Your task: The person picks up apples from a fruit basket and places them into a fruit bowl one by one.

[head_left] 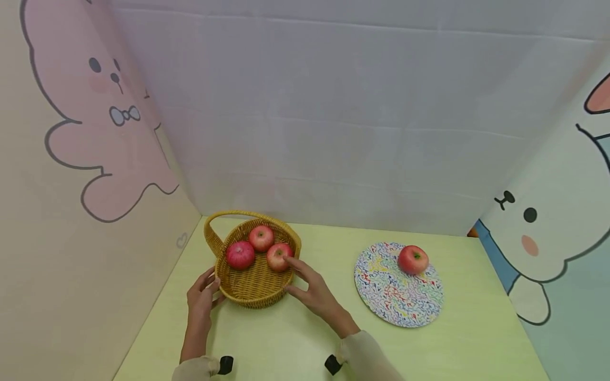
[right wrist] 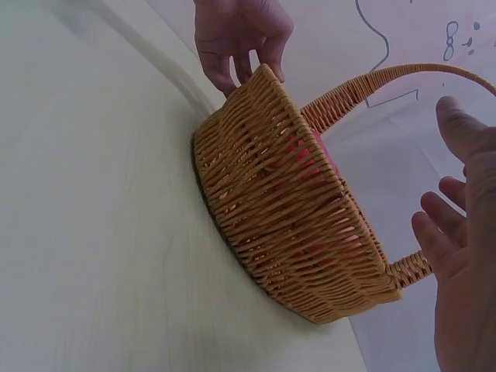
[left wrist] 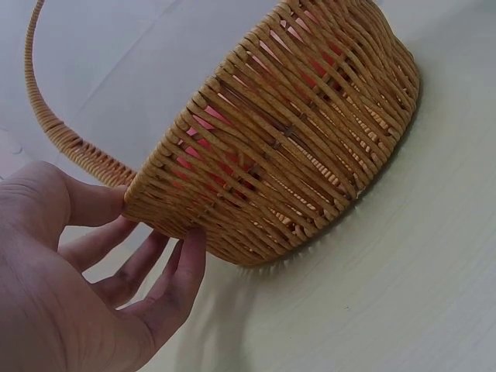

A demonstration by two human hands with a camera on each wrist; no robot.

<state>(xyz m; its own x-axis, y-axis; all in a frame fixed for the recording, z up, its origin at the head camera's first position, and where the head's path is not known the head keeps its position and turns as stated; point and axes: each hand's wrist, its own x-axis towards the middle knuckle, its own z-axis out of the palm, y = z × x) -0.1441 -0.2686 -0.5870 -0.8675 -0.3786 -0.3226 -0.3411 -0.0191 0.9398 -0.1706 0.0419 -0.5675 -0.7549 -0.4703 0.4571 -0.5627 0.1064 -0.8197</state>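
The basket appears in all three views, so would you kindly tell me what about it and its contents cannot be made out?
- Head view: the right hand covers part of an apple, so whether they touch is unclear.
- Left wrist view: the weave of the basket hides most of what it holds.
- Right wrist view: the handle is cut off by the right edge.

Wicker basket (head_left: 252, 287) has three reddish fruits (head_left: 261, 238) in it, left hand (head_left: 202, 294) and right hand (head_left: 313, 290) flanking it, squiggly round board (head_left: 388, 296) with an apple (head_left: 413, 260) right of it.
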